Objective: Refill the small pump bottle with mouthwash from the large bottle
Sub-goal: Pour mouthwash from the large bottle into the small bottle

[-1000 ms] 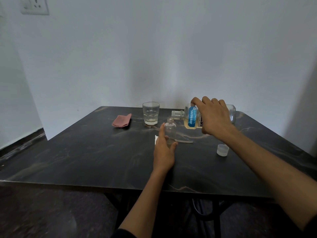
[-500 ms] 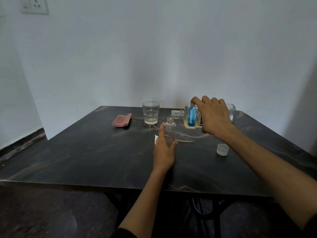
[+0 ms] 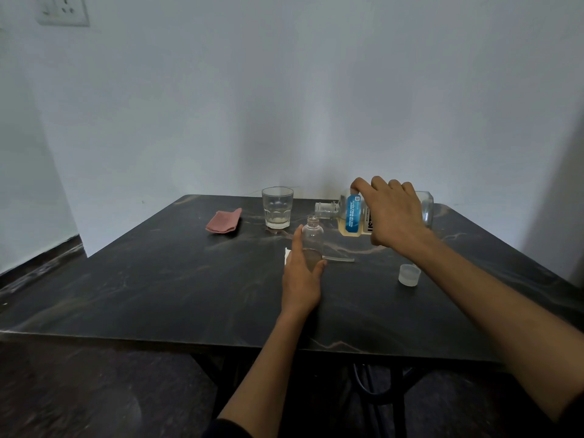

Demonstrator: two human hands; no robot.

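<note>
The small clear bottle (image 3: 313, 237) stands upright and uncapped on the dark table (image 3: 158, 279), and my left hand (image 3: 301, 276) is wrapped around its lower part. My right hand (image 3: 393, 216) grips the large mouthwash bottle (image 3: 352, 216), which has a blue label and pale yellow liquid. That bottle is tipped on its side, its open neck (image 3: 325, 211) pointing left just above the small bottle's mouth. The pump's thin tube (image 3: 338, 259) lies on the table right of the small bottle, partly hidden behind it.
A drinking glass (image 3: 277, 207) with a little liquid stands behind the small bottle. A folded pink cloth (image 3: 223, 220) lies to its left. The large bottle's translucent cap (image 3: 409, 275) rests under my right forearm. Something white (image 3: 287, 256) peeks out behind my left hand.
The large bottle has drifted slightly up and to the left, bringing its neck nearer the small bottle's mouth. My left hand has stayed put.
</note>
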